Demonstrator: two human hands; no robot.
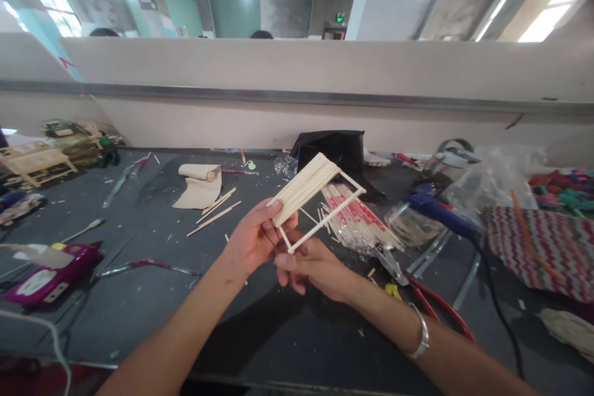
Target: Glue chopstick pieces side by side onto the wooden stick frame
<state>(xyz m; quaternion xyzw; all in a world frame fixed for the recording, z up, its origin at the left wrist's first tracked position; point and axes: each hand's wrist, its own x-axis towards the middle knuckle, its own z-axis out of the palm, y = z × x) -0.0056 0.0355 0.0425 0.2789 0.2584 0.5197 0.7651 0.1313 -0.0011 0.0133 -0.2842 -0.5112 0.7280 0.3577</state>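
Note:
A small frame of pale wooden sticks (306, 185) is held up above the table. Thin sticks lie side by side as a slatted panel over part of it, and the rest is an open rectangle. My left hand (253, 235) grips the panel's near end, thumb on top and fingers underneath. At the frame's lower corner is my right hand (315, 266), its fingers curled and closed about the corner; the fingertips are partly hidden. Behind the frame lies a clear plastic pack of wooden sticks (359, 216) with red print.
Loose sticks (213, 211) and a part-rolled beige sheet (199, 185) lie left of centre. A blue glue gun (436, 210), red-handled pliers (431, 300) and a patterned cloth (533, 247) are at right. A magenta device (53, 275) sits at left. A low partition (278, 65) runs behind the dark table (288, 346).

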